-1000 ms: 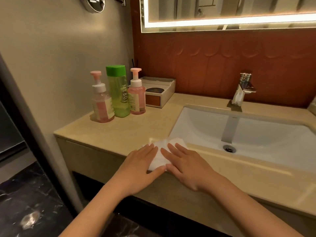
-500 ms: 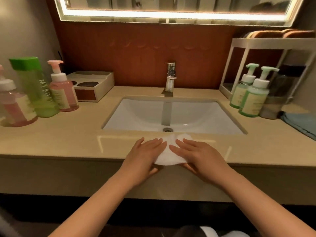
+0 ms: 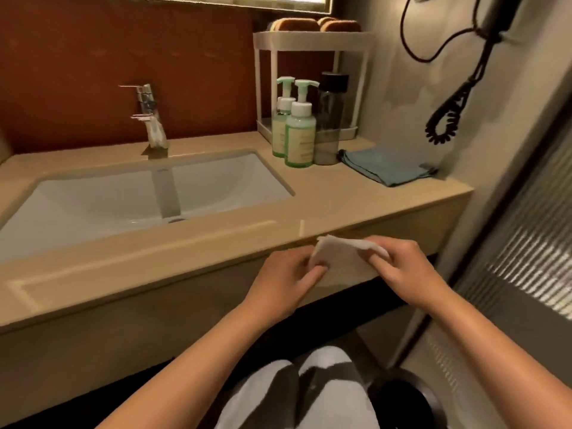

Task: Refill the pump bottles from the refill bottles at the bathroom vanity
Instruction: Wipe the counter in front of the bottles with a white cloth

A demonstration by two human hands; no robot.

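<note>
The beige stone table point(image 3: 340, 199) fills most of the view, with a white rectangular sink point(image 3: 93, 205) sunk into its left part. A ribbed glass door point(image 3: 526, 243) stands along the right side. At the back right corner of the table, against the wall, stands a white two-level rack point(image 3: 309, 37) with brown rolled towels point(image 3: 297, 24) on its top level. A black coiled cord point(image 3: 448, 116) hangs on the wall beside it. A folded blue cloth point(image 3: 387, 165) lies flat on the table just right of the rack's foot. A chrome faucet point(image 3: 151, 125) rises behind the sink. The two green pump bottles point(image 3: 300, 134) stand upright in front of the rack's lower level, one just behind the other, close to the sink's right rim. A clear bottle with a black cap point(image 3: 331, 119) stands upright right beside them. The bare table between these bottles and the hands carries nothing. A round black bin point(image 3: 402, 400) sits on the floor below, by the person's knees. Both hands are at the table's front edge, right of the sink and well apart from the bottles. The left hand point(image 3: 288, 274) pinches the left edge of a folded white tissue point(image 3: 340, 258), thumb on its near face. The right hand point(image 3: 405, 264) grasps the tissue's upper right edge with curled fingers. Whether the tissue touches the table's edge cannot be told.
</note>
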